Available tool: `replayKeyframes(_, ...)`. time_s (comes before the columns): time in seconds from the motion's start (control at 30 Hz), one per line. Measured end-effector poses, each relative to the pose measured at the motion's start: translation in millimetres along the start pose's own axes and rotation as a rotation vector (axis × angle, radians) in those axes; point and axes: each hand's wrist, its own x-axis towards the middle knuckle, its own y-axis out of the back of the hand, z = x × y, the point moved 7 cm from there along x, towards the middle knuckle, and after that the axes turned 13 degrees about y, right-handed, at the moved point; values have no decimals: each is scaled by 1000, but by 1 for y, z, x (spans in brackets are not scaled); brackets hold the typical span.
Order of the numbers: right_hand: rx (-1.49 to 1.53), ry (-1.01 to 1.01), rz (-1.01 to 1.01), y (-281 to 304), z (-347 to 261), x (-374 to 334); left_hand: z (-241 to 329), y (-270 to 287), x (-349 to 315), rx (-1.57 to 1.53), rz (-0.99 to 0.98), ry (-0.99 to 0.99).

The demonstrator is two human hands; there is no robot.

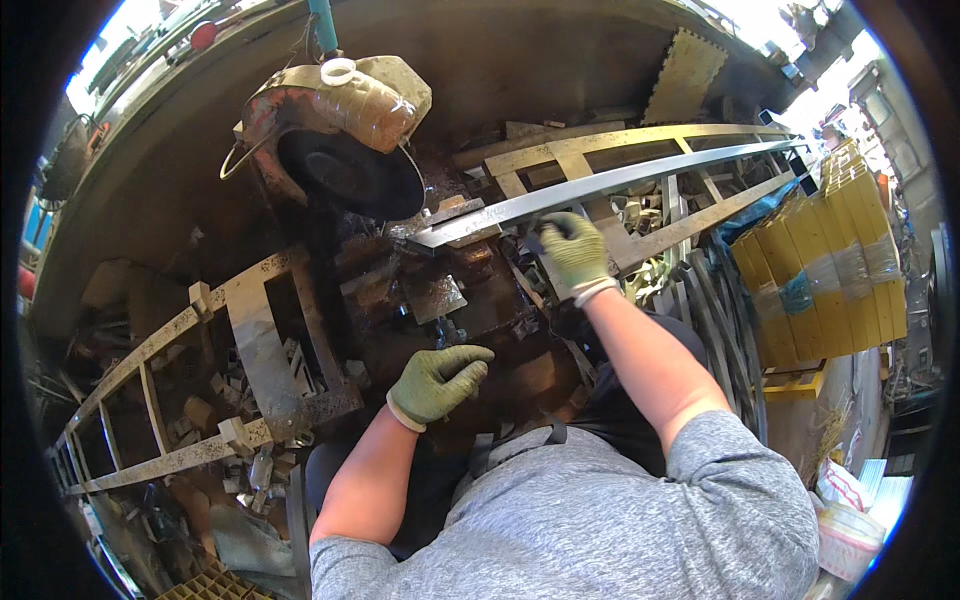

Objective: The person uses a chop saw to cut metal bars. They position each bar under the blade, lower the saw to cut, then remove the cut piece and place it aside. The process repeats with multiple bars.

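Danger I see: my right hand (572,250) grips the long metal bar (600,185) just behind its end, my left hand (437,382) hovers loosely curled and empty, so the far overhang may tip the bar.

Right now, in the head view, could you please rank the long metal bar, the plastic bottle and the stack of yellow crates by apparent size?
1. stack of yellow crates
2. long metal bar
3. plastic bottle

The fisheye distorts sizes near the rim, so the first two are uncertain.

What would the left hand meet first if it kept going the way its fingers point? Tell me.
The left hand points up and right, so it would probably reach the small flat metal plate on the dark machine bed first; depth is hard to judge.
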Motion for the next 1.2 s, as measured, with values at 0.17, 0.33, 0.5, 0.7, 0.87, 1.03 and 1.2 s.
replayKeyframes(0.17, -238, -196, -14, 59, 67, -20, 5, -3, 0, 34, 74, -46)
replayKeyframes(0.33, 186, -60, -167, 43, 17, -126, 51, -17, -24, 725, 496, -267)
replayKeyframes(0.5, 217, -109, -894, -55, -19, -241, 41, -39, -13, 1189, 533, 484)
replayKeyframes(0.7, 554, -337, -996, -211, 8, -284, 27, -50, 10, 1210, 570, 676)
replayKeyframes(0.87, 559, -211, -954, -310, 15, -321, 2, -35, 17, 1197, 617, 656)
replayKeyframes(1.03, 467, -74, -910, -290, 15, -291, -38, -12, 10, 1178, 586, 502)
replayKeyframes(1.2, 138, -182, -1050, -203, 45, -241, -129, 23, 11, 973, 679, 550)
